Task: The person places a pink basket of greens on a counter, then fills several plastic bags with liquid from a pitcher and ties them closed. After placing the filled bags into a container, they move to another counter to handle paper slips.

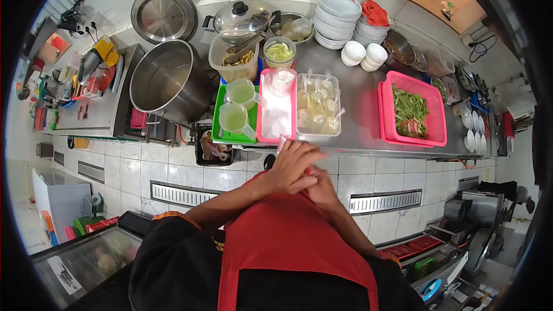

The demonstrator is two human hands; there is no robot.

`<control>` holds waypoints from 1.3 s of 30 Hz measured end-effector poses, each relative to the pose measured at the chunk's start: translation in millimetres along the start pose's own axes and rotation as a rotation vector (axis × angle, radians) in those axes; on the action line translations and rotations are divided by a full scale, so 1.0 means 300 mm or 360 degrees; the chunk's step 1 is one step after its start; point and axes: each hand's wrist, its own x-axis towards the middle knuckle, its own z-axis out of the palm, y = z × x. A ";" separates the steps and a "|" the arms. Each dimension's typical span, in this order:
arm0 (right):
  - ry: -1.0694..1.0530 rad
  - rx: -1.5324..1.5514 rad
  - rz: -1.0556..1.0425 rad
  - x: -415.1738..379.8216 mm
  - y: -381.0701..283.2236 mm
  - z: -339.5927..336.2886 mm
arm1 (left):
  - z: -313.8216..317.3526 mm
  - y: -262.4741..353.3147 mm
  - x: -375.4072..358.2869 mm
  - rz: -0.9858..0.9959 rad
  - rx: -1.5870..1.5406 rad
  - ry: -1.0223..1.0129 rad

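Observation:
My left hand [291,167] is raised in front of the red apron [294,230], close to the counter's front edge, its fingers partly spread over my right hand. My right hand [319,187] is below and beside it, blurred, with a small red thing [308,171] between the two. A bit of clear plastic [282,143] shows at the left hand's fingertips; which hand holds it is unclear. Beyond the hands are a pink tray [277,109] with plastic bags, a green tray [216,120] with two jugs [233,118], and a clear container [318,105] of tied bags.
A pink basket [439,116] of cut greens sits right on the steel counter [360,109]. Bowls [337,14] are stacked at the back. To the left are a large pot [167,80] and a lidded pan [242,17]. A black crate [213,152] is below the counter.

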 end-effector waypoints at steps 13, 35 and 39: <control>-0.0173 0.0270 0.0034 0.362 -0.216 -0.145 | -0.118 -0.233 0.167 -0.0213 0.0208 -0.0060; -0.0072 -0.0954 -0.0774 0.828 -0.338 -0.460 | 0.081 -0.145 -0.045 -0.1559 -0.1433 0.1202; 0.0103 -0.1623 -0.1645 1.057 -0.220 -0.290 | 0.014 -0.163 -0.048 -0.1250 -0.0387 0.0978</control>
